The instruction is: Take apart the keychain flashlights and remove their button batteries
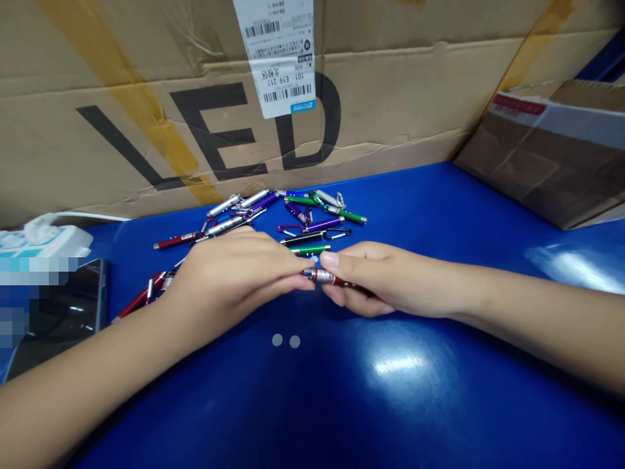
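Blue tabletop (415, 195), glossy w/ bright reflections, fills the lower part of my head cam feed. Large carton (390, 85), brown cardboard, spans the rear; I read "LED" in blk print, plus yellowish tape. Smaller carton (551, 156) sits at far R.

L hand (234, 267): thumb & index pinched on the metal L end of the red penlight (336, 280). R hand (371, 280): thumb on top, fingers below, grasping the same unit by its body, most of which the grip hides from me. Unit location: between both hands, center of feed, approx. horiz.; contact w/ tabletop, I can't tell.

Dark phone (68, 306) lies at far L, partly pixelated, w/ white power strip (73, 242) just behind it. Shipping label (280, 58) is stuck on the large carton above & partly over the print.

Penlight cluster (229, 225), mixed silver, purple, green, blk & red, several w/ carabiner clips, lies between large carton & hands. Green penlight (312, 249) is just behind the fingertips. Second red unit (137, 301) lies beyond L forearm, partly hidden.

Two pale discs (277, 340) lie flat on the near side of the hands, side by side, not touching.
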The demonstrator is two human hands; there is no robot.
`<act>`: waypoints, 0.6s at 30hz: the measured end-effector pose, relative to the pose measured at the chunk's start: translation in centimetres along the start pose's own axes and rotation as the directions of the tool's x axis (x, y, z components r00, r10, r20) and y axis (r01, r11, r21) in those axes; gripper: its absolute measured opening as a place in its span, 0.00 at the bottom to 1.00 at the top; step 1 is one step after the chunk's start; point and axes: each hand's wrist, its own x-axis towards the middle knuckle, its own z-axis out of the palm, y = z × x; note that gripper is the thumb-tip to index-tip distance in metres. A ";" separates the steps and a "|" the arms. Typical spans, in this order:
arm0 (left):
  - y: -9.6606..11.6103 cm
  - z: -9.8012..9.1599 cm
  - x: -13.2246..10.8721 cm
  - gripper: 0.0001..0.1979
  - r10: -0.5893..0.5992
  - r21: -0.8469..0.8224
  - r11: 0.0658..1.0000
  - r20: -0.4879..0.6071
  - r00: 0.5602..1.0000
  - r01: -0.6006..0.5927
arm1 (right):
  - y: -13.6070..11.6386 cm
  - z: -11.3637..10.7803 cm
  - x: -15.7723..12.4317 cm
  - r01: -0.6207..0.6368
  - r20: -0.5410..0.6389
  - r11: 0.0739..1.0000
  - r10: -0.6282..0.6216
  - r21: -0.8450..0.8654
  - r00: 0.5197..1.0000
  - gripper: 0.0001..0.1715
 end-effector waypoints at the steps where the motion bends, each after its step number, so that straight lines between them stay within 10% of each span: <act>1: 0.0 -0.2 -0.3 0.13 0.077 0.079 0.994 0.031 0.997 -0.080 | -0.1 -0.1 -0.1 -0.019 0.034 1.000 0.020 -0.017 0.999 0.27; 5: 0.1 -0.6 -1.4 0.13 0.155 0.167 0.969 0.169 0.973 -0.183 | -0.3 -0.2 -0.3 -0.090 0.144 0.990 0.104 -0.105 0.984 0.27; 13: 0.5 0.7 0.3 0.20 -0.133 -0.269 0.947 0.167 0.977 0.175 | -0.1 0.8 -0.1 0.070 -0.106 0.973 -0.095 -0.221 0.990 0.27; 18: 0.5 0.8 0.5 0.16 -0.158 -0.269 0.942 0.168 0.973 0.199 | 0.0 0.4 -0.1 0.085 -0.126 0.965 -0.120 -0.249 0.985 0.26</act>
